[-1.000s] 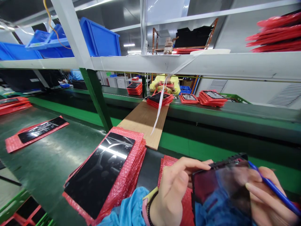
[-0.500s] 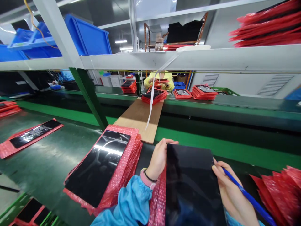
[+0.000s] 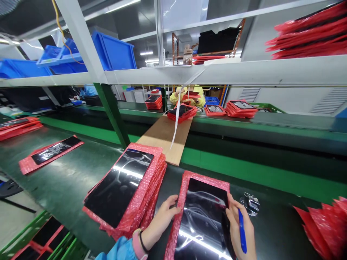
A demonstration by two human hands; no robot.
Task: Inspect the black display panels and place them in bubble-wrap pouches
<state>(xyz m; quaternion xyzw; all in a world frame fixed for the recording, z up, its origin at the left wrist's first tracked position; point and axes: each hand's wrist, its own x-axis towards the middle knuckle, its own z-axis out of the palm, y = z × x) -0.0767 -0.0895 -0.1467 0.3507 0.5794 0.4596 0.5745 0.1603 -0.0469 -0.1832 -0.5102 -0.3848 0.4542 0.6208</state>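
Note:
A black glossy screen panel (image 3: 203,213) lies on a red bubble-wrap sheet (image 3: 180,202) on the dark bench in front of me. At its left edge is my left hand (image 3: 162,213), fingers spread and lightly bent, the tips at the wrap. My right hand (image 3: 240,225) keeps a blue pen (image 3: 242,231) between its fingers while the fingertips touch the panel's right edge. To the left stands a stack of red bubble-wrap sheets (image 3: 154,187) topped by another black panel (image 3: 120,184). A small clear and shiny object (image 3: 251,204) sits right of my right hand.
Red bubble-wrap bags (image 3: 328,227) are heaped at the right. A wooden board (image 3: 165,135) bridges to the opposite bench, where a person in yellow (image 3: 199,95) works. A green post (image 3: 112,115) and white shelf beam (image 3: 173,75) cross in front; green crates (image 3: 29,234) stand lower left.
The panel, earlier raised between both hands, now lies on the red wrap. My left hand has moved down and left to the wrap's edge. The camera has turned slightly left.

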